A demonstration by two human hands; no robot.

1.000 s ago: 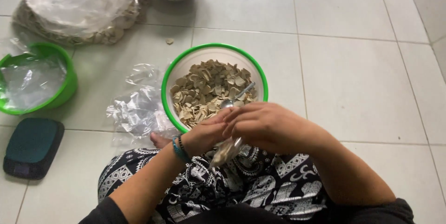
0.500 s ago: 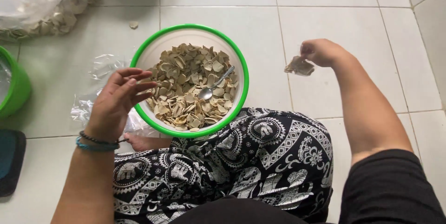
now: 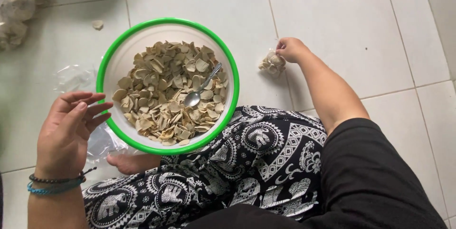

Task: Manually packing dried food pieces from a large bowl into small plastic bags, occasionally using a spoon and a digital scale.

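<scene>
I am pinching the small filled bag (image 3: 271, 62) in my right hand (image 3: 290, 49), right of the bowl (image 3: 167, 21); my left hand (image 3: 66, 129) is hovering spread. Loosely pinched, it could spill chips.

At two o'clock from the bowl (image 3: 167, 25), I see a small clear packet (image 3: 271, 63) of pale chips resting on the white floor tiles, pinched at its top by my right hand (image 3: 290, 49). At ten o'clock sits a large clear bag (image 3: 16, 13) of the same chips; crumpled empty clear bags (image 3: 76, 78) lie at nine o'clock.
</scene>
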